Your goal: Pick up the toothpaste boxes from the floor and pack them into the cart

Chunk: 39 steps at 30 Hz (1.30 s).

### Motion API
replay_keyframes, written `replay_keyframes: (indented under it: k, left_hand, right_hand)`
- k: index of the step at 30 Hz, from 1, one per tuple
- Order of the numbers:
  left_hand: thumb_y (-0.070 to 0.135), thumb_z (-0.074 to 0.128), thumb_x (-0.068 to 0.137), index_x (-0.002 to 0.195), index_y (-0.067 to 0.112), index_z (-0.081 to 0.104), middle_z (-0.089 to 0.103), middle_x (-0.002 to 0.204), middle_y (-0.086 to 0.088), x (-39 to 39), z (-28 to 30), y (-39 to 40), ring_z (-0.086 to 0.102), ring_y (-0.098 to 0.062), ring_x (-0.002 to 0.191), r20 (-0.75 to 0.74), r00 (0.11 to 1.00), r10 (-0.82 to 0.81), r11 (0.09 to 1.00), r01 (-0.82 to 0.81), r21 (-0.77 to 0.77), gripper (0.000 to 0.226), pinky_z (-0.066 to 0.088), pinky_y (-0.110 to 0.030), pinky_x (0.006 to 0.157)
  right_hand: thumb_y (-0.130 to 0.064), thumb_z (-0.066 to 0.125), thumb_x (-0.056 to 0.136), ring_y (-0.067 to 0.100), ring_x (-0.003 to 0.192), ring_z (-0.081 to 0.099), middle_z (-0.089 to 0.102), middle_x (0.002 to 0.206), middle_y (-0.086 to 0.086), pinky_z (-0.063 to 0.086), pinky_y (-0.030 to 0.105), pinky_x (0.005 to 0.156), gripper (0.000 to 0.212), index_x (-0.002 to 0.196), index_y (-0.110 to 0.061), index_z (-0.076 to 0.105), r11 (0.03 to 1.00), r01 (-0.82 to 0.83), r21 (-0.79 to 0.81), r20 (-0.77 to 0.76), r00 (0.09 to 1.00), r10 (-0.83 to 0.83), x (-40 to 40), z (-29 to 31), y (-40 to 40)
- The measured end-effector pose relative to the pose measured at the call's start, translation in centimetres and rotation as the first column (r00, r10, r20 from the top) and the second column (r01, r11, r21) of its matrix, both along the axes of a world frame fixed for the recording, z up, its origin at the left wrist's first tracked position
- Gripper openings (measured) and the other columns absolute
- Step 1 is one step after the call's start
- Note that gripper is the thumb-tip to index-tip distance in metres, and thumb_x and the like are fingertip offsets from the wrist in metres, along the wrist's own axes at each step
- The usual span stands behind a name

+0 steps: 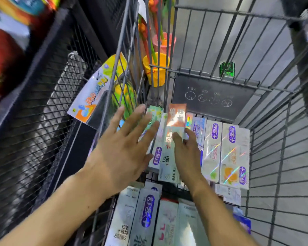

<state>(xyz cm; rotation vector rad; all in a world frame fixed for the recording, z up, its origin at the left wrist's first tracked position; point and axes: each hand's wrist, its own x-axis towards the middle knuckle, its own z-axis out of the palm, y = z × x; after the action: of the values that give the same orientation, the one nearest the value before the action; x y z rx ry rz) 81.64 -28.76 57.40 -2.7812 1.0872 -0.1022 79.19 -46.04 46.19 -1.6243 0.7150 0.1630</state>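
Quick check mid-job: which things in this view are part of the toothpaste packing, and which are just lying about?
Part of the job:
- toothpaste boxes lying in rows in the cart
- orange-topped box by the right hand
- left hand, fingers spread
- wire cart

Just lying about:
- toy packet hanging outside the cart
- yellow cup
- black mesh rack
- red item, too blurred to name

Both hands reached into the wire cart (267, 110). Left hand (121, 148) was spread, fingers straight, over the left edge of the stacked boxes (226, 153). Right hand (187, 151) lay on an orange-and-white box (176, 116), fingers fairly straight; actual grip unclear. More boxes (146, 215) lay lower in the cart. A toy pack (94, 96) hung on black mesh (43, 110) at left; a yellow cup (155, 68) sat beyond the cart.
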Motion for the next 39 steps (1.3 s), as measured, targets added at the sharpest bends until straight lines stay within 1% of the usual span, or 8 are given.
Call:
replay_keyframes:
  k: [6,10,17,21,31,33,35,39]
  left_hand:
    - [0.049,0.046,0.098,0.148,-0.001,0.045,0.040,0.156,-0.017,1.4,1.0,2.6,0.021,-0.037,0.152,-0.031,0.995,0.097,0.982,-0.101,-0.159,0.070,0.023,-0.060,0.120]
    - [0.043,0.055,0.098,0.149,-0.004,0.041,0.030,0.161,-0.019,1.2,0.2,2.6,0.015,-0.037,0.154,-0.119,0.988,0.103,0.919,-0.140,-0.368,0.070,0.025,-0.063,0.118]
    - [0.038,0.053,0.101,0.149,-0.003,0.042,0.031,0.161,-0.018,1.0,0.2,2.7,0.009,-0.034,0.155,-0.126,0.985,0.121,0.909,-0.161,-0.383,0.064,0.027,-0.060,0.118]
    - [0.036,0.049,0.103,0.148,-0.003,0.044,0.034,0.160,-0.017,0.9,0.3,2.7,0.008,-0.033,0.156,-0.113,0.986,0.121,0.916,-0.154,-0.369,0.059,0.029,-0.059,0.118]
    - [0.042,0.044,0.104,0.150,-0.002,0.040,0.037,0.159,-0.016,1.1,0.1,2.7,0.012,-0.033,0.155,-0.068,0.991,0.119,0.934,-0.135,-0.331,0.064,0.027,-0.057,0.119]
    - [0.048,0.042,0.103,0.151,-0.001,0.039,0.036,0.160,-0.014,1.0,0.1,2.9,0.012,-0.033,0.155,-0.071,0.990,0.125,0.933,-0.142,-0.330,0.069,0.027,-0.057,0.120]
    - [0.053,0.040,0.101,0.153,0.000,0.036,0.033,0.161,-0.013,0.9,0.2,2.9,0.009,-0.031,0.155,-0.087,0.988,0.124,0.937,-0.146,-0.319,0.074,0.022,-0.056,0.122]
    - [0.058,0.033,0.101,0.154,0.003,0.034,0.032,0.162,-0.015,1.0,0.6,2.9,0.010,-0.031,0.155,-0.093,0.986,0.137,0.969,-0.153,-0.196,0.077,0.016,-0.051,0.124]
  right_hand:
    - [-0.044,0.059,0.096,-0.003,0.075,0.052,0.053,0.081,-0.022,0.037,0.027,0.071,0.024,0.111,-0.032,0.047,1.000,0.004,-0.010,-0.019,1.000,-0.004,2.3,-0.8,2.0]
    - [-0.049,0.055,0.096,0.018,0.095,0.058,0.056,0.091,-0.018,0.043,0.036,0.084,0.035,0.124,-0.029,0.046,0.999,-0.036,-0.034,-0.073,0.997,0.033,3.3,-1.7,3.2]
    - [-0.045,0.050,0.100,0.026,0.099,0.058,0.060,0.106,0.004,0.044,0.036,0.083,0.032,0.114,-0.016,0.049,0.999,-0.031,-0.041,-0.120,0.992,0.026,5.4,-1.3,4.5]
    - [-0.044,0.049,0.099,0.032,0.098,0.059,0.064,0.110,0.016,0.046,0.037,0.080,0.045,0.113,-0.002,0.059,0.950,-0.136,-0.281,-0.155,0.983,0.095,6.4,-1.6,6.0]
    - [-0.044,0.048,0.101,0.030,0.103,0.058,0.061,0.116,0.013,0.047,0.038,0.084,0.042,0.121,-0.008,0.058,0.853,-0.343,-0.394,-0.136,0.939,0.315,4.2,0.2,3.9]
    - [-0.046,0.046,0.102,0.029,0.115,0.053,0.056,0.127,0.011,0.044,0.038,0.094,0.046,0.132,-0.012,0.054,0.747,-0.458,-0.481,-0.156,0.884,0.441,2.5,1.8,1.9]
    - [-0.050,0.043,0.103,0.030,0.129,0.046,0.047,0.144,0.010,0.039,0.040,0.106,0.054,0.142,-0.014,0.047,0.546,-0.571,-0.613,-0.250,0.796,0.551,0.9,4.3,-0.4]
    - [-0.063,0.027,0.098,0.029,0.147,0.029,0.031,0.161,0.010,0.024,0.043,0.118,0.070,0.149,-0.017,0.039,0.195,-0.608,-0.770,-0.415,0.708,0.571,-2.6,12.1,-5.0]
